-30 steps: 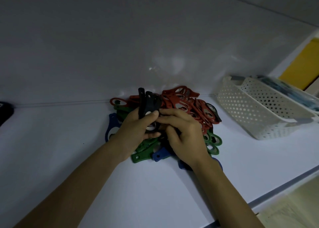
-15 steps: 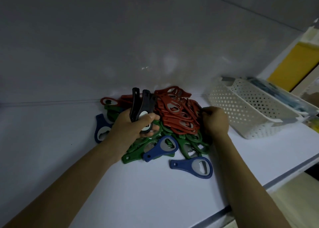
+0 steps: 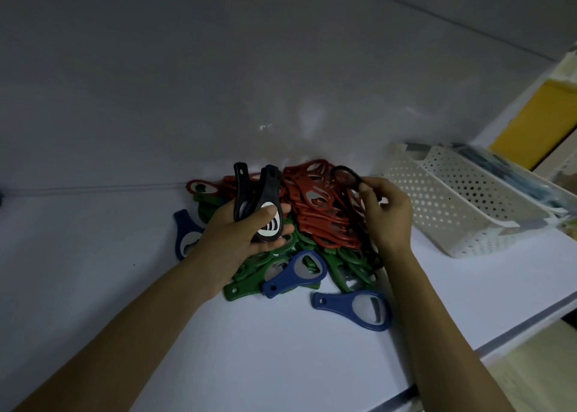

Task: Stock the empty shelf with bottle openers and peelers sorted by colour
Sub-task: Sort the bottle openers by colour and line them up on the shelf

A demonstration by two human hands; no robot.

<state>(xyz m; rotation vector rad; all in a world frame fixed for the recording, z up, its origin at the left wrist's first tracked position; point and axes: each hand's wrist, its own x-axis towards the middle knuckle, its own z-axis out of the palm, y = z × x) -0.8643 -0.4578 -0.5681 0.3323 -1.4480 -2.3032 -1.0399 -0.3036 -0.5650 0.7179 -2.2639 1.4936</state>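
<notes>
Sorting step in hand, as I judge it: pulling the black openers out of a mixed heap.

- Nearest me on the white shelf (image 3: 281, 355): a loose blue bottle opener (image 3: 356, 310), lying flat and clear of the heap. A second blue opener (image 3: 296, 272) rests on the heap's front edge, on top of the green openers (image 3: 246, 286).
- My left hand (image 3: 246, 236) is curled round a bundle of black openers (image 3: 268, 193), handles up, thumb across the metal faces. It is held just over the green ones.
- My right hand (image 3: 387, 215) pinches a single black opener (image 3: 352, 171) by its ring, lifted above the red openers (image 3: 318, 205) at the heap's far side.
- That single sits near the bundle, to its right, not touching it.
- Beyond, right: a white perforated basket (image 3: 452, 199), apart from the heap. I can't make out its contents.

Next move, my read: bring the single across, line its handle up with the bundle, loosen the left thumb enough to take it in. Risk: the bundle fans out while the thumb is loose.
</notes>
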